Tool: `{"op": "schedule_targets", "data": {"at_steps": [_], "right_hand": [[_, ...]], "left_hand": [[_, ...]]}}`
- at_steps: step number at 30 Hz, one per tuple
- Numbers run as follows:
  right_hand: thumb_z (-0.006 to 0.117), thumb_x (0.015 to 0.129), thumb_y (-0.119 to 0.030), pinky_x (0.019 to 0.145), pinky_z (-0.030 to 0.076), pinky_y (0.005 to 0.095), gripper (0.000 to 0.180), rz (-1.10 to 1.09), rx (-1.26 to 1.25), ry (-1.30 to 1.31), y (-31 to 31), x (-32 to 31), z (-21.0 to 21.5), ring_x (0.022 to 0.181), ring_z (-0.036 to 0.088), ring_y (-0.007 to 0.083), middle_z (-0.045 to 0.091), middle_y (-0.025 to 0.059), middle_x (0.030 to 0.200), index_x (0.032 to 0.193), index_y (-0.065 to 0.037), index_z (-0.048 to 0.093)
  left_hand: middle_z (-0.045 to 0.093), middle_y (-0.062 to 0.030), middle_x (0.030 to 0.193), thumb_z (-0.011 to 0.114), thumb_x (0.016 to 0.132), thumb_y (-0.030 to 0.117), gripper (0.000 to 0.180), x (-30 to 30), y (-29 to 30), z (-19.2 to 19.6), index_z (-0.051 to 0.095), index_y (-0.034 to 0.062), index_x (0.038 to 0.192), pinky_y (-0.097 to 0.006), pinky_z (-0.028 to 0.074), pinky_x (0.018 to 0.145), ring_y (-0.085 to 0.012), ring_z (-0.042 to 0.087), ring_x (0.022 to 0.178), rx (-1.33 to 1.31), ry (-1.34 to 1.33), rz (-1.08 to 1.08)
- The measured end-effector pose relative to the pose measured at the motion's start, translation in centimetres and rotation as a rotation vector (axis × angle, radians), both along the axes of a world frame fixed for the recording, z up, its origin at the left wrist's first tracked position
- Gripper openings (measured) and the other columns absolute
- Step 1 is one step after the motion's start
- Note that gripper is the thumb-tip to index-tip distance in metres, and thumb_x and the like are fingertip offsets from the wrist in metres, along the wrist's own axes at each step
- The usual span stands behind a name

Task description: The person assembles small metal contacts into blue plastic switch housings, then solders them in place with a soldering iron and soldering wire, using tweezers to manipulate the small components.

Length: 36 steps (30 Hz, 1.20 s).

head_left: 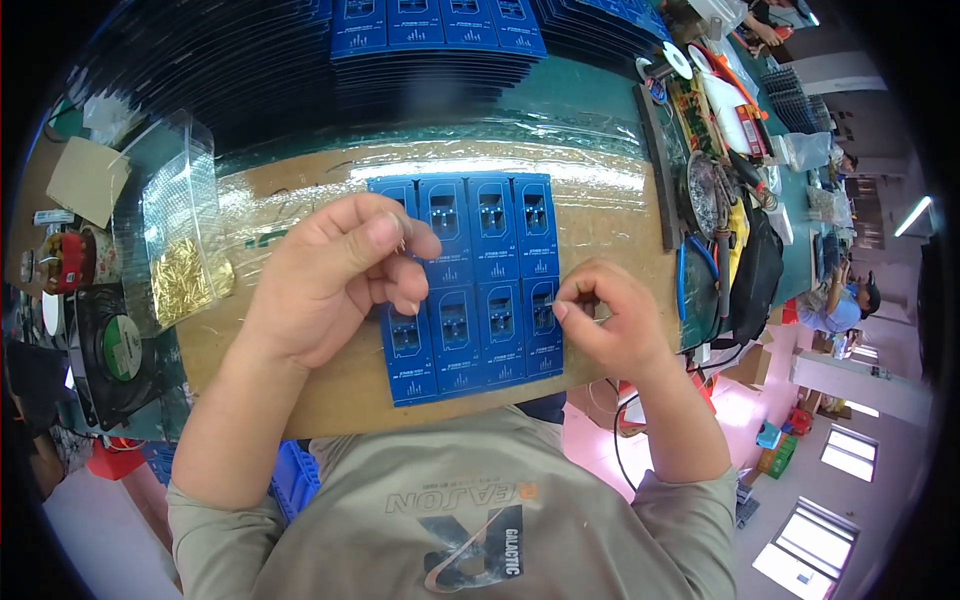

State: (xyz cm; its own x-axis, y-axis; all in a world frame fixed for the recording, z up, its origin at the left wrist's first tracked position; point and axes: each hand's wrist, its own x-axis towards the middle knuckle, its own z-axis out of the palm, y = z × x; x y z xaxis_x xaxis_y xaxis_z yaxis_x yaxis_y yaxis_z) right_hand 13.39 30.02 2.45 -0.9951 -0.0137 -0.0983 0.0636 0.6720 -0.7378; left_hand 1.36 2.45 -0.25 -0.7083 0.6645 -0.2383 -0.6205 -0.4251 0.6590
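Near front edge of brown board-topped bench [300, 400]: blue rectangular circuit-board panel [470, 285] lies flat for access. Left hand [335, 280] pinches thin metal pin [403, 232]; right hand [610, 320] fingers closed on small part at panel's right edge. Clear plastic bag of brass pins [185, 265] within left-hand reach.

The tabletop [300, 400] is brown with shiny clear plastic on top. A panel of blue boards [470, 285] lies flat in the middle. A clear box of gold pins [185, 265] sits to the left.

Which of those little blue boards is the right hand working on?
The right hand pinches at the bottom-row rightmost blue board of the panel; the left hand covers the panel's opposite, left side.
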Motion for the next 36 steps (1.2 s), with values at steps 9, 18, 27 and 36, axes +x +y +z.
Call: {"op": "schedule_targets", "data": {"at_steps": [9,18,27,36], "right_hand": [[0.072,0.082,-0.001,0.065,0.053,0.0271,0.009,0.051,0.042,-0.023,0.1,0.2,-0.1,0.073,0.064,0.0153,0.064,0.0076,0.087,0.088,-0.001,0.065],[0.072,0.081,-0.002,0.065,0.054,0.0284,0.01,0.098,0.117,0.005,0.1,0.1,-0.2,0.071,0.066,0.0165,0.064,0.0082,0.086,0.089,-0.001,0.066],[0.073,0.081,-0.002,0.065,0.054,0.0293,0.01,0.066,0.107,0.032,-0.4,0.3,-0.1,0.072,0.067,0.0184,0.064,0.0088,0.086,0.089,-0.001,0.066],[0.073,0.081,-0.002,0.066,0.055,0.0307,0.01,0.081,0.121,0.012,-0.3,0.2,0.0,0.072,0.067,0.0195,0.065,0.0093,0.086,0.089,-0.002,0.067]], "left_hand": [[0.071,-0.0113,0.089,0.065,0.099,0.02,0.021,-0.5,-0.5,-0.3,0.065,-0.0003,0.101,-0.026,0.058,0.065,-0.0144,0.069,0.073,-0.018,0.049,-0.024],[0.072,-0.0121,0.092,0.066,0.098,0.02,0.022,-0.6,-0.6,-0.5,0.065,-0.0014,0.103,-0.025,0.059,0.067,-0.0146,0.071,0.077,-0.026,0.064,0.006],[0.067,-0.0142,0.104,0.067,0.097,0.015,0.015,-0.6,-0.4,0.0,0.063,0.0007,0.099,-0.023,0.059,0.065,-0.0131,0.071,0.079,-0.092,0.029,0.016],[0.067,-0.0147,0.106,0.071,0.092,0.01,0.013,-0.7,-0.3,0.6,0.065,0.0015,0.099,-0.027,0.059,0.07,-0.0169,0.072,0.083,-0.107,0.025,0.01]]}}
